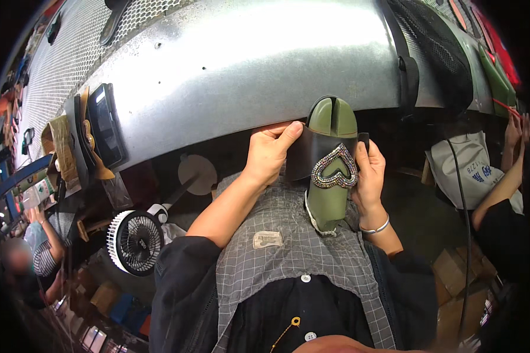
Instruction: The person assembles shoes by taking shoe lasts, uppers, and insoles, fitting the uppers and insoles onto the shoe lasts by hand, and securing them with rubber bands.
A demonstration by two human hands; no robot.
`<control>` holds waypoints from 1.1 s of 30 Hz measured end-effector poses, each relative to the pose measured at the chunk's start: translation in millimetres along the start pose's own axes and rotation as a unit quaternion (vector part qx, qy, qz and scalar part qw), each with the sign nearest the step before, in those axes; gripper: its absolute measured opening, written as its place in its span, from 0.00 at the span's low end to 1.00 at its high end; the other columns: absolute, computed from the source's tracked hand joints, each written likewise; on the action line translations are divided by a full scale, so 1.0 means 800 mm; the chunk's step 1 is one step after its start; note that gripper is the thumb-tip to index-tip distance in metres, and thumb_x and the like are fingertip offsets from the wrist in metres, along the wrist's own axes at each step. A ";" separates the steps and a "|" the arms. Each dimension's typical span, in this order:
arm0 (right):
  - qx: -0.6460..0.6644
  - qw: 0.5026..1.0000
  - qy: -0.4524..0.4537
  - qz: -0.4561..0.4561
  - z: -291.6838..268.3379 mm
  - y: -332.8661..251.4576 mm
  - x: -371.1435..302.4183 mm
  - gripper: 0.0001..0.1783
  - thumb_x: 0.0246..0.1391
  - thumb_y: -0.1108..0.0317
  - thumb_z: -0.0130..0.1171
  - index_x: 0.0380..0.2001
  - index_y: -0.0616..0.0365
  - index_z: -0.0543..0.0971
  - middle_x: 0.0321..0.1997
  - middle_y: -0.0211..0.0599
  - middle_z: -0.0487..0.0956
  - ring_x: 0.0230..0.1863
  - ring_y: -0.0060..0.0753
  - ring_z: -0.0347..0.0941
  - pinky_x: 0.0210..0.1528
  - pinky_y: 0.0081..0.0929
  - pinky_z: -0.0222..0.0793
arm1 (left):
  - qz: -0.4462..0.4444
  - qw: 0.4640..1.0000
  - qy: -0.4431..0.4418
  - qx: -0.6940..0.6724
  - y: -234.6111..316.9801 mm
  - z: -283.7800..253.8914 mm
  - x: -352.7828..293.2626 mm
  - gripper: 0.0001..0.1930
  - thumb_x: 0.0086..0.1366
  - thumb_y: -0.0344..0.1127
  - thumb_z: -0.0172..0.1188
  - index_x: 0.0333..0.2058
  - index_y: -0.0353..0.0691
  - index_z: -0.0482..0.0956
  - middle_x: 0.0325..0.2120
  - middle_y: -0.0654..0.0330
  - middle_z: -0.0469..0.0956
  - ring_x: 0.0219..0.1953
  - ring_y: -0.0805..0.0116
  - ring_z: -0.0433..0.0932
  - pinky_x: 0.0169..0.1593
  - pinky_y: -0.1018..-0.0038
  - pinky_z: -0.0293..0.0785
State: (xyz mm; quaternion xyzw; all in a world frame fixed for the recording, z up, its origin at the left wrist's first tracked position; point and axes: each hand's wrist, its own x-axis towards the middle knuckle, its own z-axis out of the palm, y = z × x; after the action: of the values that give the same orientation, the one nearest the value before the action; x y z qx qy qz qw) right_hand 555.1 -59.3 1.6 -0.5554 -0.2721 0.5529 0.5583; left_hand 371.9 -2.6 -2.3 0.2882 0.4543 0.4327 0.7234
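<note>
A green shoe last (326, 207) stands out over my lap, its split toe end pointing away from me. Across its middle lies a black shoe upper (298, 154) bearing a heart-shaped beaded ornament (318, 176). My left hand (268, 152) pinches the upper's left flap between thumb and fingers, pulled out to the side of the last. On the other side, my right hand (370, 172) is closed on the upper's right end, a dark tip of which sticks up above the fingers. A whitish strip edges the last's heel end, near my checked apron.
A metal work surface (241, 76) curves ahead of me. On it lie a phone (106, 126) at left and a black mesh bag (436, 59) at right. A white fan (136, 242) stands lower left. Co-workers sit at both sides; a cable (462, 194) hangs at right.
</note>
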 end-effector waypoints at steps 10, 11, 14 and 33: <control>0.244 0.951 -0.096 0.163 0.028 -0.043 -0.029 0.11 0.58 0.64 0.52 0.39 0.60 0.74 0.33 0.31 0.78 0.33 0.22 0.75 0.37 0.20 0.73 | 0.158 0.938 -0.304 0.054 0.067 0.054 0.009 0.43 0.38 0.55 0.73 0.50 0.35 0.68 0.44 0.57 0.72 0.52 0.64 0.68 0.55 0.67 0.61; 0.202 0.957 -0.114 0.173 0.030 -0.032 -0.034 0.11 0.59 0.63 0.49 0.39 0.59 0.73 0.32 0.32 0.77 0.33 0.23 0.75 0.36 0.20 0.73 | 0.106 0.904 -0.411 0.058 0.065 0.065 0.021 0.60 0.27 0.67 0.70 0.57 0.36 0.58 0.51 0.55 0.67 0.57 0.62 0.63 0.59 0.66 0.58; 0.082 0.965 -0.110 0.225 0.008 -0.050 -0.048 0.11 0.56 0.65 0.52 0.40 0.59 0.71 0.34 0.37 0.77 0.34 0.28 0.75 0.36 0.25 0.74 | 0.042 0.902 -0.430 0.012 0.057 0.077 0.012 0.52 0.38 0.64 0.69 0.57 0.36 0.60 0.53 0.54 0.66 0.57 0.63 0.63 0.60 0.67 0.56; 0.371 0.891 -0.229 0.129 0.004 -0.010 -0.024 0.11 0.57 0.60 0.52 0.31 0.53 0.66 0.28 0.34 0.71 0.31 0.30 0.67 0.32 0.26 0.67 | -0.300 0.861 -0.411 0.009 0.011 0.021 -0.033 0.13 0.57 0.34 0.63 0.17 0.35 0.74 0.19 0.63 0.76 0.21 0.78 0.72 0.29 0.80 0.70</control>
State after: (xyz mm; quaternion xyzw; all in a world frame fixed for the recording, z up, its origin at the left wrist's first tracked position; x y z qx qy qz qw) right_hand 550.0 -73.8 15.4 -0.1960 -0.0938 0.7925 0.5699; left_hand 378.5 -22.1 22.6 0.2963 0.1841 0.0323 0.9366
